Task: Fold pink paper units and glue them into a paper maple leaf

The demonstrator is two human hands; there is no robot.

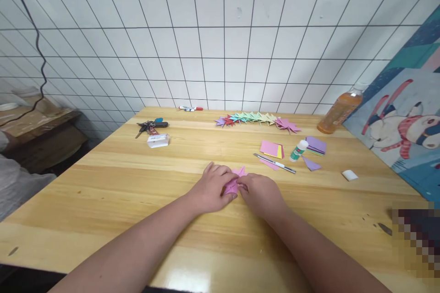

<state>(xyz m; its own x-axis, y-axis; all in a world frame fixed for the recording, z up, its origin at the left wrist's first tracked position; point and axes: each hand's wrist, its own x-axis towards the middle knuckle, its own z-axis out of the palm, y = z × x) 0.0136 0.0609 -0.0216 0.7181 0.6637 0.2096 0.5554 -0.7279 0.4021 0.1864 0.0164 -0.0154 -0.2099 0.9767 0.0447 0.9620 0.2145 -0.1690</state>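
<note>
On the wooden table in front of me lies a pink folded-paper piece [231, 187] with pointed tips showing behind my fingers. My left hand [215, 187] rests over its left side, fingers curled round the paper and thumb at the near edge. From the right, my right hand [261, 193] pinches the paper's right side between thumb and fingers. Part of the folded piece is hidden under both hands. Just beyond my right hand are a craft knife [275, 163] and a pink paper slip [269, 164] partly under it.
Nearby are square papers [271, 148], a glue stick [299, 150], purple papers [315, 144], a folded purple piece [311, 163] and an eraser [349, 175]. Farther back stand folded paper stars [254, 118], a bottle [340, 110] and a marker [190, 109]. Keys [151, 126] and a small box [158, 141] lie left.
</note>
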